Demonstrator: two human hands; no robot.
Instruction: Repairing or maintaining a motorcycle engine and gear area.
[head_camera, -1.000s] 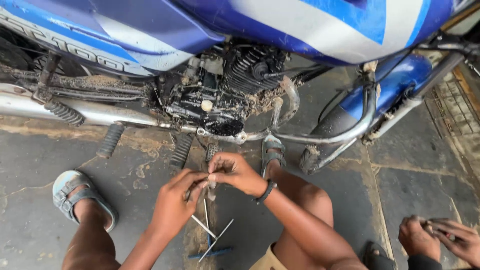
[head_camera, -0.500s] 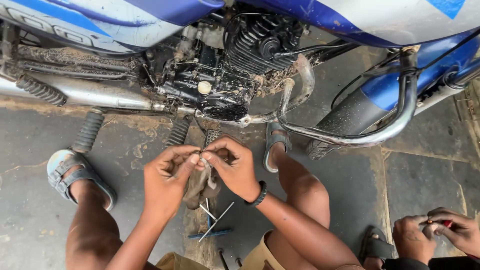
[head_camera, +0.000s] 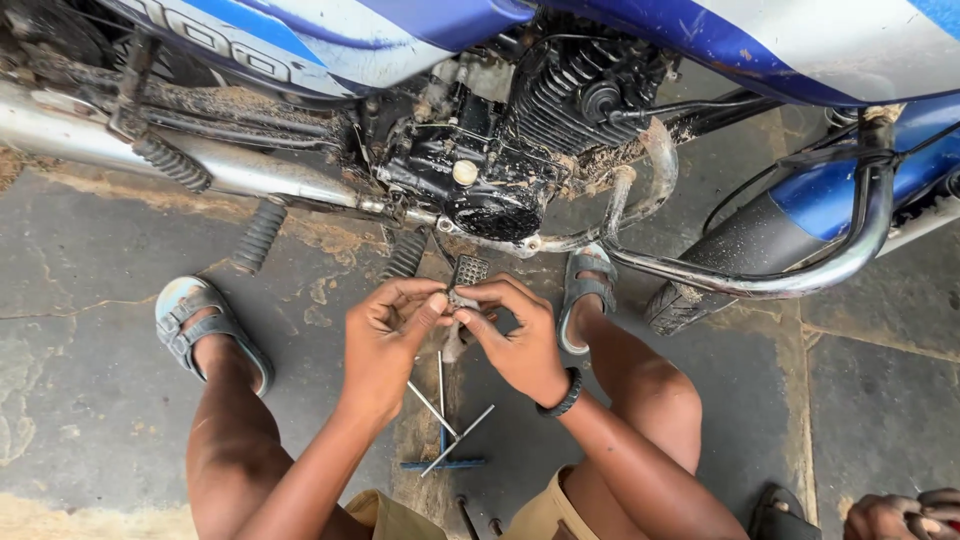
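My left hand (head_camera: 385, 340) and my right hand (head_camera: 515, 335) meet in front of me, fingertips pinched together on a small grey part (head_camera: 458, 300). What the part is stays too small to tell. Just beyond the hands a studded foot pedal (head_camera: 468, 270) sticks out from the black, dirt-caked engine (head_camera: 480, 170) of a blue motorcycle (head_camera: 700, 40). Under my hands, thin metal rods and a blue T-handled tool (head_camera: 442, 440) lie on the stone floor.
I squat with grey sandals left (head_camera: 195, 320) and right (head_camera: 585, 285). A chrome exhaust pipe (head_camera: 200, 160) runs left, a crash guard (head_camera: 800, 280) curves right by the front tyre (head_camera: 720, 260). Another person's hands (head_camera: 900, 515) are at the bottom right corner.
The view has shifted, so the engine sits more to the right. My hands stay pinched together on the small part, a little closer to the pedal.
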